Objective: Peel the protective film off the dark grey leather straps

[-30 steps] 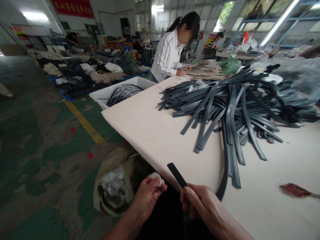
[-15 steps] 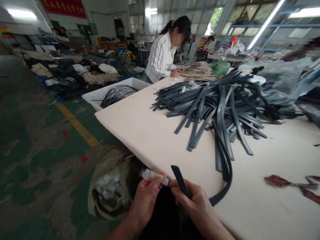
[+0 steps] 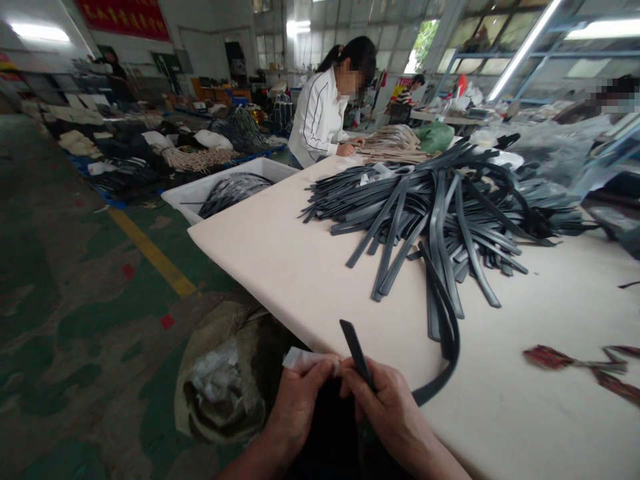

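My left hand (image 3: 295,403) is closed, pinching a small piece of thin white film (image 3: 301,361) between thumb and fingers. One end of the film sticks out to the left; its other end reaches the fingertips of my right hand (image 3: 393,403). That right hand is wrapped round a flat black strap (image 3: 355,347), whose cut end points up past the thumb. The two hands almost touch, just off the table's near edge. A curved length of black strap (image 3: 453,333) runs from beside my right hand back to a large pile of straps (image 3: 415,200).
The pale table (image 3: 260,260) carries the pile and a red patterned ribbon (image 3: 547,357). Below its left edge stands an open sack (image 3: 200,413) holding white scraps (image 3: 220,373). A white bin (image 3: 175,200) of straps adjoins the far corner. A person in white (image 3: 317,113) works across the table.
My left fingers have come closer to my right fingertips, and more of the white film now sticks out to the left. The strap stays in my right hand. The view has shifted slightly.
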`<action>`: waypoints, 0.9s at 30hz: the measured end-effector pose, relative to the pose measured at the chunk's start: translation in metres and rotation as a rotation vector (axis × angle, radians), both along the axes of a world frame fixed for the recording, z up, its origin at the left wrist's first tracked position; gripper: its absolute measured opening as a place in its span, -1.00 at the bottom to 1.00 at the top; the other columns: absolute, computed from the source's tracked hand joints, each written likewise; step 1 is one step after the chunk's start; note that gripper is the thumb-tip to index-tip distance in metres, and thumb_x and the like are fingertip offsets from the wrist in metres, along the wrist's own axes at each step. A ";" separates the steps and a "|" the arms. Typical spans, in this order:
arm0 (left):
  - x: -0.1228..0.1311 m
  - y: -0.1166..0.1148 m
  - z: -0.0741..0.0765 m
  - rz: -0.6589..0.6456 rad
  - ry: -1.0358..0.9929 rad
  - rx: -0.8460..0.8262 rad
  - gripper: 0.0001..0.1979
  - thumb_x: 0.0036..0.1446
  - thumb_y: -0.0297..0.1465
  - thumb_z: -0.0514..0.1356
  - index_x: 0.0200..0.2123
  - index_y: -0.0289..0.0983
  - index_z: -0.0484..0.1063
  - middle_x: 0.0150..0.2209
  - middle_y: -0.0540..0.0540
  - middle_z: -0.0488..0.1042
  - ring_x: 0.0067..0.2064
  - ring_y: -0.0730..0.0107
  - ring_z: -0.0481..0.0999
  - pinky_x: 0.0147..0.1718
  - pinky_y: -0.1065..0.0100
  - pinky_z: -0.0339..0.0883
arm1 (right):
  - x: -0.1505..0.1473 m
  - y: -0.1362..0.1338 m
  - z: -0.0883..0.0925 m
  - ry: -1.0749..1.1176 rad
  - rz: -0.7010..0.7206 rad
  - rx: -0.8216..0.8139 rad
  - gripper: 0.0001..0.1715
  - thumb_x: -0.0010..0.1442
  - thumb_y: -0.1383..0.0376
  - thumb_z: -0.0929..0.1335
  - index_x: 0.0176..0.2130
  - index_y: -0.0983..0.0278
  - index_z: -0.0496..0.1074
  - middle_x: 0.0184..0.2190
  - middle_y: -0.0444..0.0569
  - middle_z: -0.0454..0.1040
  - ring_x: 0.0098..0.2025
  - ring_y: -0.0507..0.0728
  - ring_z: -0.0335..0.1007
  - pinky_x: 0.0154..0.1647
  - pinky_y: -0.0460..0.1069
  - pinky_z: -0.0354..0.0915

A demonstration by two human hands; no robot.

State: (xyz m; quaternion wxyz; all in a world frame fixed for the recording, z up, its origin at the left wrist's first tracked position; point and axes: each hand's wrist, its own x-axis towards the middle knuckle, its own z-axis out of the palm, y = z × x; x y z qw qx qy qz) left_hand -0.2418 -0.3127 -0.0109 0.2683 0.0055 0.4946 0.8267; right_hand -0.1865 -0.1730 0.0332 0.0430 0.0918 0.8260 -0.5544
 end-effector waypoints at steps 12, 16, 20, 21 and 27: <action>-0.023 -0.005 0.001 0.257 -0.242 0.256 -0.72 -0.15 -0.24 0.48 -0.43 -0.30 0.58 -0.35 -0.10 0.62 -0.21 0.35 0.58 -0.08 0.33 0.41 | 0.025 0.005 0.017 -0.123 0.100 0.251 -0.41 0.37 0.00 0.08 -0.48 0.25 0.35 -0.56 -0.10 0.43 -0.52 0.04 0.33 -0.48 -0.10 0.17; -0.019 -0.001 -0.001 0.217 -0.272 0.307 -0.73 -0.16 -0.25 0.49 -0.44 -0.28 0.58 -0.34 -0.09 0.63 -0.20 0.35 0.59 -0.11 0.34 0.43 | 0.019 0.001 0.014 -0.142 0.111 0.259 -0.44 0.37 0.03 0.09 -0.48 0.25 0.35 -0.56 -0.09 0.43 -0.53 0.04 0.32 -0.48 -0.10 0.16; -0.017 0.001 -0.004 0.170 -0.252 0.313 -0.77 -0.09 -0.27 0.46 -0.44 -0.29 0.58 -0.36 -0.08 0.62 -0.21 0.36 0.59 -0.08 0.36 0.42 | 0.015 0.000 0.014 -0.143 0.126 0.297 -0.46 0.35 0.06 0.10 -0.48 0.25 0.36 -0.56 -0.09 0.42 -0.54 0.04 0.30 -0.49 -0.09 0.13; -0.017 0.001 -0.005 0.164 -0.256 0.313 -0.78 -0.08 -0.27 0.45 -0.43 -0.29 0.59 -0.36 -0.07 0.62 -0.21 0.36 0.59 -0.08 0.36 0.42 | 0.015 0.000 0.014 -0.143 0.130 0.314 -0.47 0.34 0.06 0.10 -0.48 0.25 0.35 -0.57 -0.09 0.42 -0.54 0.04 0.30 -0.49 -0.09 0.12; -0.009 -0.005 -0.010 0.134 -0.307 0.304 -0.77 -0.11 -0.29 0.47 -0.41 -0.31 0.60 -0.36 -0.10 0.63 -0.21 0.31 0.60 -0.09 0.33 0.44 | 0.010 -0.002 0.016 -0.185 0.202 0.403 -0.50 0.34 0.13 0.10 -0.50 0.24 0.36 -0.56 -0.07 0.45 -0.54 0.05 0.33 -0.51 -0.09 0.09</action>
